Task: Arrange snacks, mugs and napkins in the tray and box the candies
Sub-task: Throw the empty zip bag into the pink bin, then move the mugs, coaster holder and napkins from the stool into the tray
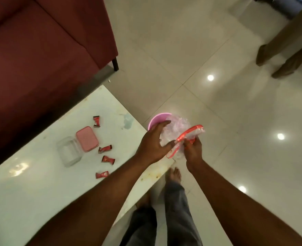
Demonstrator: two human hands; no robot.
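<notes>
Both hands work at a clear plastic bag (177, 129) with a red zip strip (189, 133), held over the mouth of a pink bucket (155, 119) that stands on the floor just off the table's (40, 183) corner. The left hand (153, 144) is spread wide, its fingers draped over the bucket's near rim and the bag's left side, and its thumb seems to press the zip strip. The right hand (192, 150) is closed in a pinch on the strip's lower end. Holding the bag above the bucket looks deliberate: whatever spills would drop in, or the bag itself may be meant for it. The picture is blurred here, so I cannot tell whether the bag is being opened, emptied or thrown away.

The candies (107, 159) lie to the left of the left hand, well apart from it, scattered loose on the table: four small sweets in dark red wrappers with twisted ends, one beyond the box and three in a rough line nearer the person. Just left of them stands the box (69, 152), a clear, rectangular container, open and apparently empty, with its pink lid (87, 138) touching its right side. None of the candies is in the box yet, so the boxing step seems not to have begun.
</notes>
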